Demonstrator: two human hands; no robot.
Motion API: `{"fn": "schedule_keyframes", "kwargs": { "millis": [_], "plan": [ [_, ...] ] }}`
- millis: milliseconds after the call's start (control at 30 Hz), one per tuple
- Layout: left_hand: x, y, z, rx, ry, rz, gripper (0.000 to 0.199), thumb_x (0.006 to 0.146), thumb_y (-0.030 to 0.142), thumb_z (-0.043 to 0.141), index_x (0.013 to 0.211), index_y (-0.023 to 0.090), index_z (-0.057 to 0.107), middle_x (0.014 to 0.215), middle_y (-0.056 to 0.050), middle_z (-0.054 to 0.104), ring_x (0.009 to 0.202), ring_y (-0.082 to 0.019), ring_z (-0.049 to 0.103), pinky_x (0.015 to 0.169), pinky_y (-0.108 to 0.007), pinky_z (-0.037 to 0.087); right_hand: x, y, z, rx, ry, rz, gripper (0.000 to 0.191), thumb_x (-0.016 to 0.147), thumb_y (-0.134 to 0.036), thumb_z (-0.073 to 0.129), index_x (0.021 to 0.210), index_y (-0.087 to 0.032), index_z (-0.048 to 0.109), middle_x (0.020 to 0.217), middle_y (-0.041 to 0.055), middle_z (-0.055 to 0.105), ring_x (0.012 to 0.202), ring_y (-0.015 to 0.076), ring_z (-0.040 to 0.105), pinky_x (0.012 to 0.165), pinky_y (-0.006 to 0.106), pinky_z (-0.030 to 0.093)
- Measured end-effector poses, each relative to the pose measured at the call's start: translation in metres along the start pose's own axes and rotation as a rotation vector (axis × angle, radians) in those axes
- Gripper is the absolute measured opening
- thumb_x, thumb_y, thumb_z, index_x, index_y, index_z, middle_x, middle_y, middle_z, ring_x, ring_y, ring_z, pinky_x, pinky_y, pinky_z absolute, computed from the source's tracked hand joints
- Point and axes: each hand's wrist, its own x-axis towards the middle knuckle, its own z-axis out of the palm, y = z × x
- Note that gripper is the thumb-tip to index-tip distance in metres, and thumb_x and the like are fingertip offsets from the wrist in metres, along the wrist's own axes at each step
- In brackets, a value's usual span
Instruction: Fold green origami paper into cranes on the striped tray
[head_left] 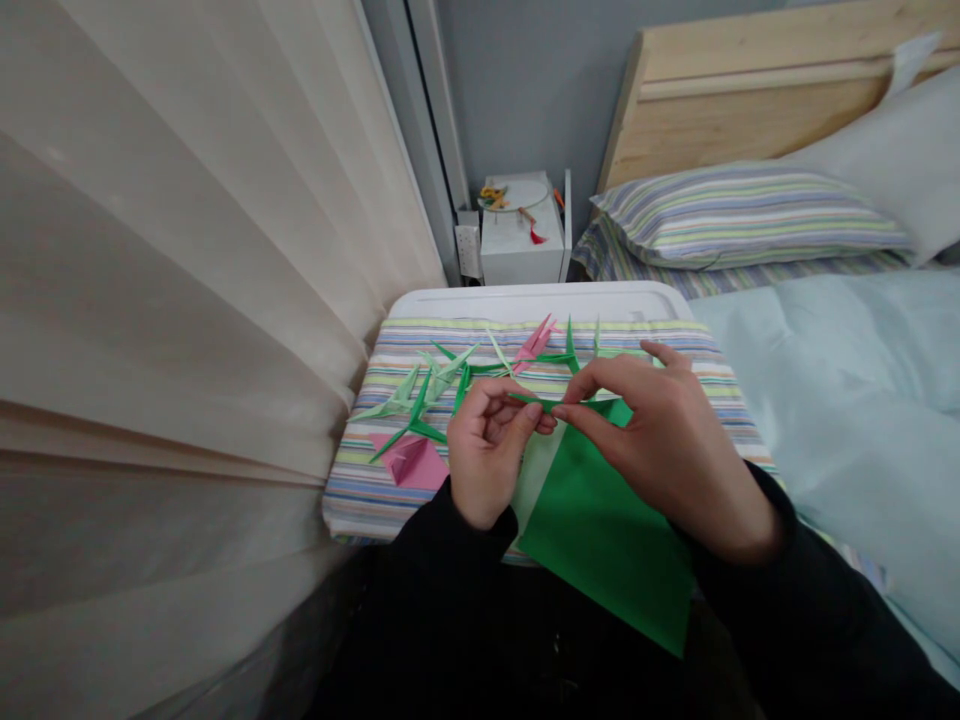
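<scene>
A narrow folded piece of green paper (537,402) is held in the air between both hands. The left hand (487,450) has it in a closed grip between thumb and curled fingers, and the right hand (660,440) pinches its other end between thumb and forefinger, with the remaining fingers lifted. A green paper sheet (607,545) lies below the right hand, across the near edge of a striped cushion (360,500). Pointed origami folds in dark green (427,410), pale green (401,397) and pink (536,343) are scattered on the cushion beyond the hands, and a pink paper piece (411,462) lies just left of the left hand. A white board (540,302) is seen past the cushion's far edge. A bed with a striped pillow (742,215) and a pale blue duvet (877,450) is on the right, a beige curtain (172,300) hangs on the left, and a white box (521,245) stands at the far side.
</scene>
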Motion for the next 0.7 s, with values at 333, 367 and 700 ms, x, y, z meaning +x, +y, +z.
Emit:
{"fn": "schedule_keyframes", "kwargs": {
  "millis": [333,367,700],
  "plan": [
    [-0.003,0.002,0.001,0.049,-0.101,0.078,0.008,0.091,0.019,0.071,0.095,0.019,0.065,0.081,0.0,0.07,0.065,-0.01,0.072,0.064,-0.02,0.06,0.001,0.005,-0.001,-0.027,-0.074,0.01,0.011,0.087,-0.016,0.067,0.079,-0.022,0.066,0.081,0.0011,0.075,0.087,0.0248,0.07,0.113,0.059,0.028],
    [-0.004,0.002,0.001,0.06,-0.103,0.077,0.007,0.091,0.019,0.071,0.094,0.019,0.065,0.082,0.0,0.07,0.065,-0.01,0.072,0.064,-0.021,0.06,0.002,0.005,-0.002,-0.023,-0.088,0.008,0.011,0.087,-0.016,0.067,0.078,-0.022,0.066,0.081,0.0009,0.075,0.087,0.0248,0.07,0.113,0.059,0.028],
    [-0.004,-0.006,0.002,0.083,-0.071,-0.09,0.018,0.082,0.028,0.081,0.086,0.018,0.067,0.073,-0.001,0.074,0.067,-0.018,0.078,0.062,-0.024,0.063,0.003,0.013,-0.01,-0.052,-0.202,-0.048,0.014,0.087,-0.014,0.067,0.076,-0.021,0.071,0.08,0.0007,0.073,0.089,0.0241,0.069,0.114,0.059,0.025]
  ]
}}
